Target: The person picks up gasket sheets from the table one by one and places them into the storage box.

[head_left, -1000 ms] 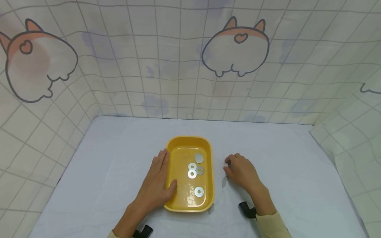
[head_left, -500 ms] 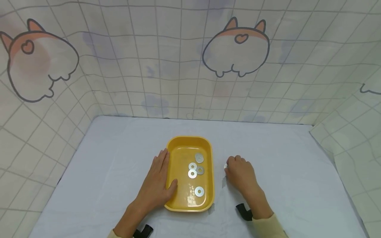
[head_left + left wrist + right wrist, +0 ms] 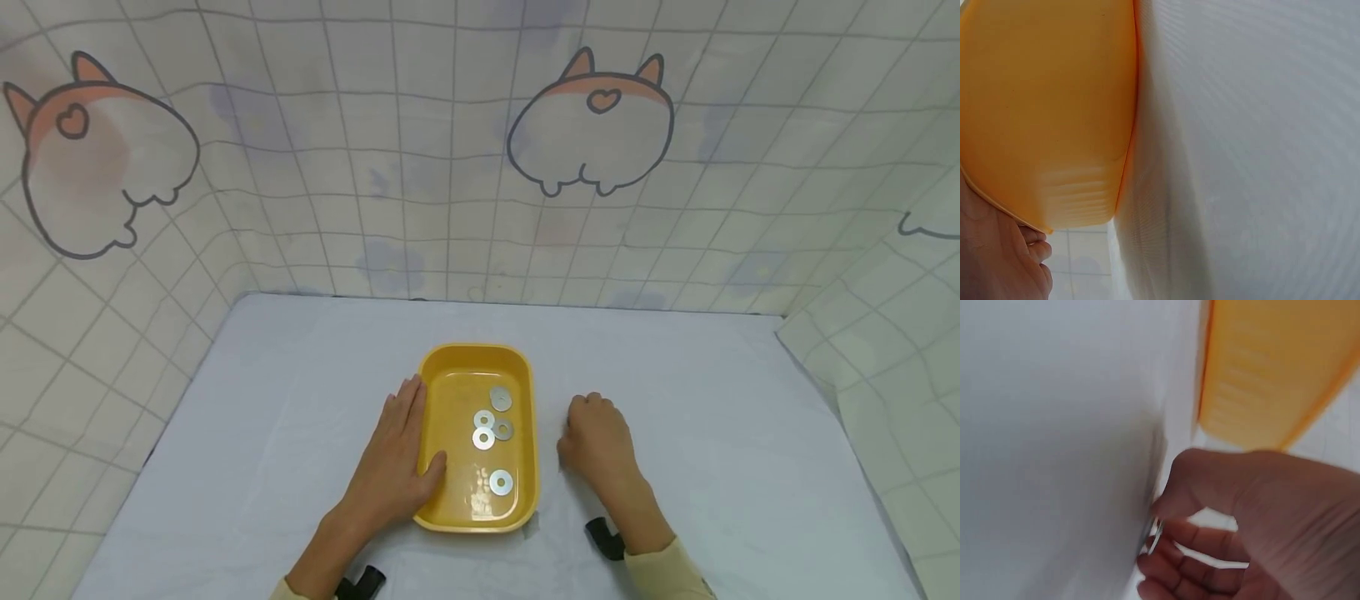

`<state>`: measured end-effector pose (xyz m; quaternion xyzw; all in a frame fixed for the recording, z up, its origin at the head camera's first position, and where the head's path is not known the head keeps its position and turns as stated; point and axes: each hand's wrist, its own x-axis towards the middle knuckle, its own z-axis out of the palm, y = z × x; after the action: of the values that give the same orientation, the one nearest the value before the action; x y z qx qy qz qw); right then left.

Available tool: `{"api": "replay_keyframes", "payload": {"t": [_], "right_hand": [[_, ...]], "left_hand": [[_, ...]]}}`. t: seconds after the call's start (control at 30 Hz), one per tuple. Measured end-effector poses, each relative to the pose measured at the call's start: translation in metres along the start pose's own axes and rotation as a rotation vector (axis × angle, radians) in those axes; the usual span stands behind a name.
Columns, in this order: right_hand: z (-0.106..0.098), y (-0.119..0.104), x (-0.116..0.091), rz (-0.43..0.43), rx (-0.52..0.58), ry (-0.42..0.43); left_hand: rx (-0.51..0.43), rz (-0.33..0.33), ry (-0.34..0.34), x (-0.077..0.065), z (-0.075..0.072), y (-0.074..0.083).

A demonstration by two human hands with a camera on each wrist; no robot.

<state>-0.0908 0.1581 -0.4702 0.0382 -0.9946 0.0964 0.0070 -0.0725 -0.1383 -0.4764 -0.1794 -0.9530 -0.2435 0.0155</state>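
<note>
In the head view a yellow tray (image 3: pixel 453 500) lies on the white cloth with several flat metal washers (image 3: pixel 501 482) in it, some overlapping. My left hand (image 3: pixel 393 454) rests along the tray's left side, fingers straight and the thumb over the rim. In the left wrist view that hand (image 3: pixel 997 250) touches the rim. Right of the tray, close over the cloth, my right hand (image 3: pixel 600 442) has its fingers bent. The right wrist view shows its thumb and fingers (image 3: pixel 1210 550) pinching a thin, shiny washer (image 3: pixel 1156 539), mostly hidden and seen edge-on.
White cloth (image 3: pixel 712 400) covers the table around the tray. A grid-patterned curtain (image 3: pixel 420 208) with cartoon animals stands behind and at both sides. Black wrist-worn devices (image 3: pixel 604 540) sit below both wrists. A small grey patch (image 3: pixel 531 526) shows by the tray's lower right corner.
My right fingers have closed in on a washer, its shine visible half a second ago and now hidden from the head view. That hand has shifted slightly left. My left hand and the tray stay put.
</note>
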Motion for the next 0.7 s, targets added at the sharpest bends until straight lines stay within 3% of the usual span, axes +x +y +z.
{"api": "replay_keyframes", "payload": {"t": [0.17,0.47,0.7], "right_hand": [[-0.004,0.016,0.002,0.008,0.166,-0.049],[-0.007,0.034,0.004,-0.056,0.202,-0.043],[-0.008,0.036,0.005,-0.124,0.233,0.013]], "left_hand": [[0.002,0.003,-0.001,-0.001,-0.001,-0.001],[-0.019,-0.013,-0.015,-0.001,0.000,-0.001],[-0.017,-0.005,-0.001,0.000,0.001,0.000]]}}
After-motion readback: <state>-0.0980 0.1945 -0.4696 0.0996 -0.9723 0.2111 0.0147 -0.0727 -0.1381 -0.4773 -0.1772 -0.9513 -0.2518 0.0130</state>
